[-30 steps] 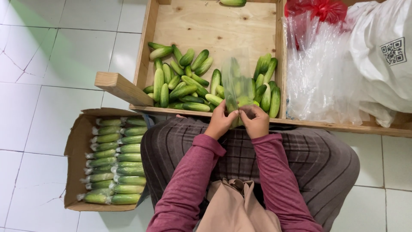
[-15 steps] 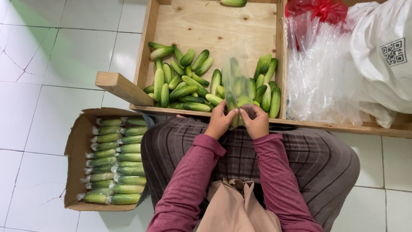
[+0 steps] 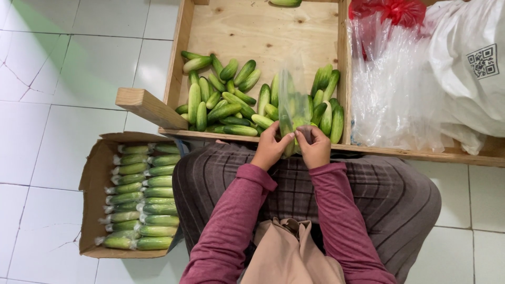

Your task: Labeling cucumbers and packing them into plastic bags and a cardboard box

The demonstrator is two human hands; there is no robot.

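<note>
I see both hands meeting at the near rim of the wooden tray (image 3: 179, 68), just above my lap. My left hand (image 3: 270, 150) has its grip pinched tight on the lower edge of a thin clear plastic bag (image 3: 290, 100), fingers curled in and thumb pressing toward the other hand. My right hand (image 3: 314, 147) is closed on the same edge from the other side, fingertips bunched on the film. The bag stands up from the hands over the tray, glossy and crinkled, so sheer that the green shapes behind it show through. A cucumber (image 3: 288, 141) sits in its bottom, between my 2 hands; only a short smooth green stretch of it shows.

The tray is pale raw plywood with visible knots and a square-cut frame. A loose heap of cucumbers (image 3: 223, 100) lies on its near half, short, blunt-ended, smooth-skinned, lying at all angles, darker green on some and yellowish on others. A squared timber block (image 3: 150, 108) juts out at a slant from the tray's left corner.

On the white tiled floor (image 3: 63, 84) to my left sits an open brown cardboard box (image 3: 89, 184), soft-edged and slightly dented, filled with wrapped cucumbers (image 3: 142, 200) laid in 2 neat columns, each with a twisted plastic tail. To the right of the tray lies a pile of clear plastic bags (image 3: 394, 89), wrinkled and shiny, beside a white sack (image 3: 468, 79) and a red plastic bag (image 3: 392, 10).
</note>
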